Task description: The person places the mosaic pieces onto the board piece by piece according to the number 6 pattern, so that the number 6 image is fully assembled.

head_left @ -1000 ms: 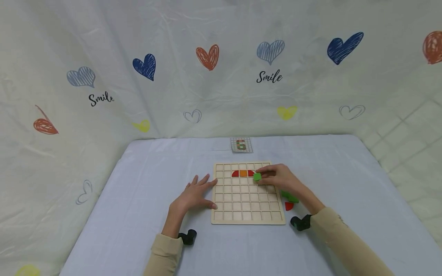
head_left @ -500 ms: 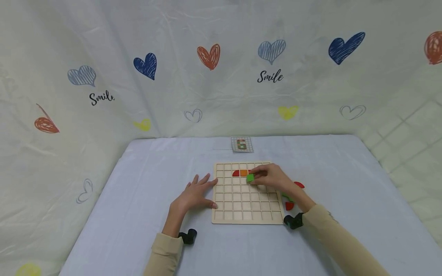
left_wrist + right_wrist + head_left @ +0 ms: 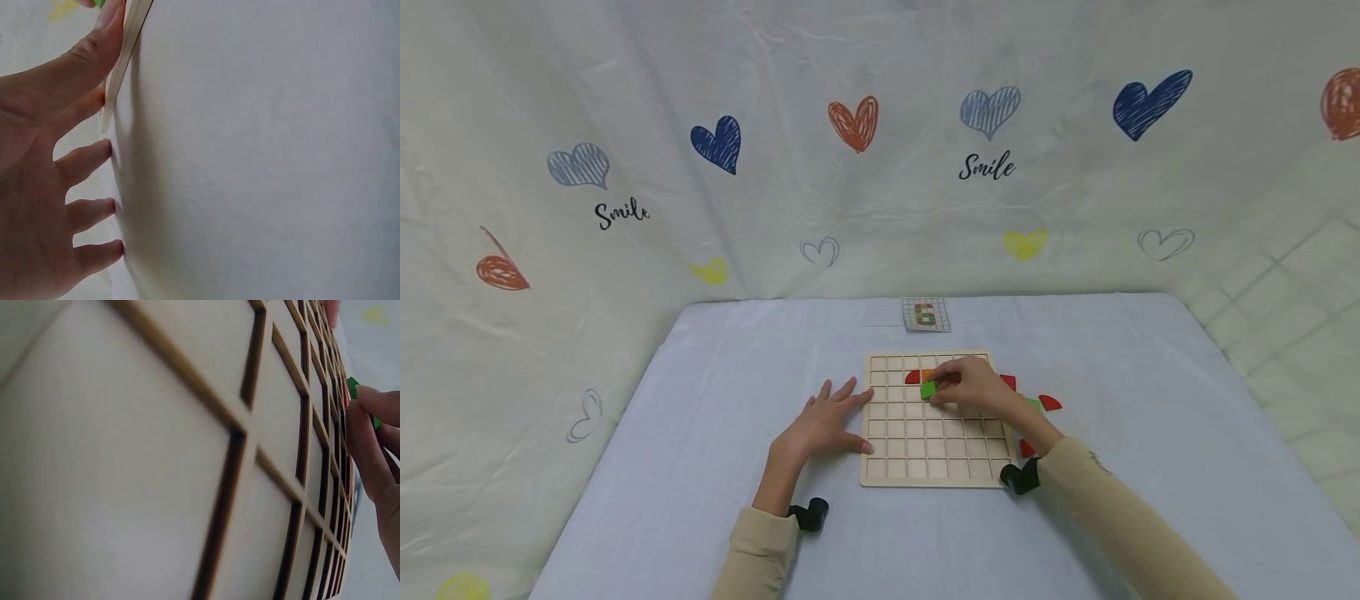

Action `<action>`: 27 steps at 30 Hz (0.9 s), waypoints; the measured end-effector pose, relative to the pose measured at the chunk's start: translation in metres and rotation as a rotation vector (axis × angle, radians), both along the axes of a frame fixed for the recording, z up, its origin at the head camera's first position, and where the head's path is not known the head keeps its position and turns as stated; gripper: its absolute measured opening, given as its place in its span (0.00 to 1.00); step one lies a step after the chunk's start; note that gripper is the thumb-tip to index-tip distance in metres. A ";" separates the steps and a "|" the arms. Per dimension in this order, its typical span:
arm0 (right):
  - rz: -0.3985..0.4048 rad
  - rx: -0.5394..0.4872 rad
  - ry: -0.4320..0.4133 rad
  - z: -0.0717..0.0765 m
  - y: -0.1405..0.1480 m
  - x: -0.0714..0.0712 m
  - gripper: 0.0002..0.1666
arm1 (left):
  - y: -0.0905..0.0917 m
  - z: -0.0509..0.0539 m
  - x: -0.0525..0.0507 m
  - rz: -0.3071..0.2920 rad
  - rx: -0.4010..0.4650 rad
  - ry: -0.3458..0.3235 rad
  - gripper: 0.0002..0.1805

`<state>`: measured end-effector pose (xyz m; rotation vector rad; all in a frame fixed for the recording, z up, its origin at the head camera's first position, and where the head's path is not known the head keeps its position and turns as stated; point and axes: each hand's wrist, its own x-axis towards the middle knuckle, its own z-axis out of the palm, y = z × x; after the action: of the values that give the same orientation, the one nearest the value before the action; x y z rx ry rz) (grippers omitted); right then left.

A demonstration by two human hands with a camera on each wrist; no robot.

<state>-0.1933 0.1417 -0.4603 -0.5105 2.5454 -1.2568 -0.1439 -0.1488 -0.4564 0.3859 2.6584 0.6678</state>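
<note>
Green tile point(image 3: 928, 390), one, is pinched in right-hand fingers point(image 3: 369, 450); left-hand fingers point(image 3: 84, 164), spread, touch one gridded board point(image 3: 917, 447).

The head view looks forward and down at the board point(image 3: 935, 469). Closer, the left-wrist view shares its edge point(image 3: 119, 78), the right-wrist its grid point(image 3: 247, 431).

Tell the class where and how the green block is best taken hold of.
Probably pinch its right edge, from the right: the green block is small with straight sides, and the right hand pinches it there, leaving its left part uncovered over the board.
</note>
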 end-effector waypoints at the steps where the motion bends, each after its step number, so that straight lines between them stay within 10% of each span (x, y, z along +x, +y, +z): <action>1: -0.001 0.007 0.001 0.000 -0.002 0.000 0.19 | 0.000 0.000 0.000 -0.001 0.001 0.001 0.51; 27: 0.066 0.173 0.160 -0.004 -0.033 -0.007 0.15 | 0.000 0.001 0.000 0.004 0.005 -0.007 0.50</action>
<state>-0.2002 0.1082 -0.4639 -0.6749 2.7123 -0.9988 -0.1435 -0.1492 -0.4551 0.3788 2.6517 0.6754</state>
